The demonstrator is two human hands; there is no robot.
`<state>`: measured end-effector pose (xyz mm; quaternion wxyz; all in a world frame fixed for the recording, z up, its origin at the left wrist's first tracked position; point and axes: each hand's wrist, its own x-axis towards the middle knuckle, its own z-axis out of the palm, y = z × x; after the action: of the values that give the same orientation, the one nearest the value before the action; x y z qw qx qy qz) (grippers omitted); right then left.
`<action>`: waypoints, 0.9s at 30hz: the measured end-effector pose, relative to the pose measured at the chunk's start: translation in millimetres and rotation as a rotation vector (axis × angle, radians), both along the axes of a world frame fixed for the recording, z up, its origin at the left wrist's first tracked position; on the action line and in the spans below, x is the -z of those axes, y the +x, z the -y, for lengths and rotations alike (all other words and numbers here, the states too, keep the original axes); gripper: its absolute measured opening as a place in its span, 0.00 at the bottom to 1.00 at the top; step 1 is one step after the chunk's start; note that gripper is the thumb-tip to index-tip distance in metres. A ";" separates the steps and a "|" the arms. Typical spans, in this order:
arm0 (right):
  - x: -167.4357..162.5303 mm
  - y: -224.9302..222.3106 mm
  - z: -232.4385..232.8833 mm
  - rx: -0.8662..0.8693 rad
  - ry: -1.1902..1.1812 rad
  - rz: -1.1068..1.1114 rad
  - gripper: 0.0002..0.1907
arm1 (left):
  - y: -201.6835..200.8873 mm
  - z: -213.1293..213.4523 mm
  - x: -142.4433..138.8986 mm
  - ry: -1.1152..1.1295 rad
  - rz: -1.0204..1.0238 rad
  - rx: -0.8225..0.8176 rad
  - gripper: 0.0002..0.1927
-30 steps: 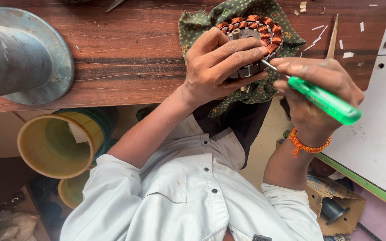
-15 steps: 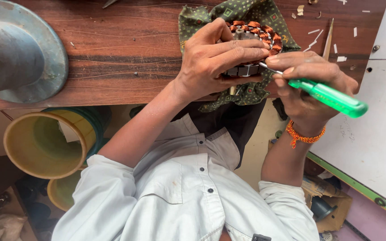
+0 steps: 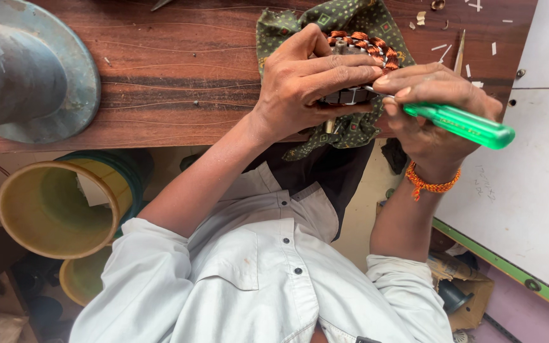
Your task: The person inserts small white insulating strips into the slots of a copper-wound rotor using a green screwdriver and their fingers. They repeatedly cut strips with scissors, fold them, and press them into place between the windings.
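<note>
Left hand (image 3: 306, 82) now clamps the copper-wound round metal stator (image 3: 360, 54) tighter as right hand (image 3: 433, 108) levels the gripped green-handled screwdriver (image 3: 459, 124).

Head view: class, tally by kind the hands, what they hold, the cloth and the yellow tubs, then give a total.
Hands: 2, left hand and right hand
Wound coil: 1, under the left hand
Screwdriver: 1, green handle, in the right hand
Cloth: 1, green, patterned
Yellow tubs: 2
Total: 7
</note>
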<state>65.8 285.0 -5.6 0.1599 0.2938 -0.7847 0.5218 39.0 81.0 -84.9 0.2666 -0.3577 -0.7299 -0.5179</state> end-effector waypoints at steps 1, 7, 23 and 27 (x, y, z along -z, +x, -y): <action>0.2 1.4 0.9 0.011 0.014 -0.024 0.08 | 0.7 0.3 -0.5 0.003 0.009 -0.002 0.23; 6.2 15.8 -8.7 0.073 0.083 0.008 0.10 | 1.1 0.8 -1.9 -0.058 -0.039 -0.031 0.24; 89.7 36.8 -11.7 0.239 -0.572 -0.076 0.17 | 9.6 -6.3 -11.4 -0.262 -0.073 0.000 0.28; 80.8 44.8 -8.9 0.316 -0.534 0.003 0.16 | 14.0 -5.1 -18.7 -0.307 -0.109 0.003 0.27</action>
<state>110.6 293.8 -86.4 0.3094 0.1149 -0.6562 0.6786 53.1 86.1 -66.2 0.2473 -0.4229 -0.7843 -0.3807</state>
